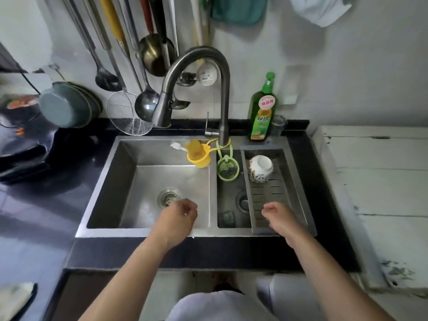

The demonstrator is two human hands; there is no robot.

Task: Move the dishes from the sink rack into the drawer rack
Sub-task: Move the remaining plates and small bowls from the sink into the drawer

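A steel sink rack [298,195] rests over the right basin of the sink. One white bowl with dark markings [259,168] lies upside down at the rack's far end. My right hand [276,216] hovers over the rack's near end, fingers loosely curled, holding nothing. My left hand [179,213] hangs over the near edge of the left basin, fingers curled in, with nothing in it. The bowl is well beyond both hands. No drawer rack is in view.
A curved faucet [208,89] arches over the sink. A yellow cup holder [199,155] and a green strainer [228,169] hang by it. A green detergent bottle [262,110] and a glass [278,125] stand behind the rack. Utensils hang on the wall; plates [67,104] lean at left.
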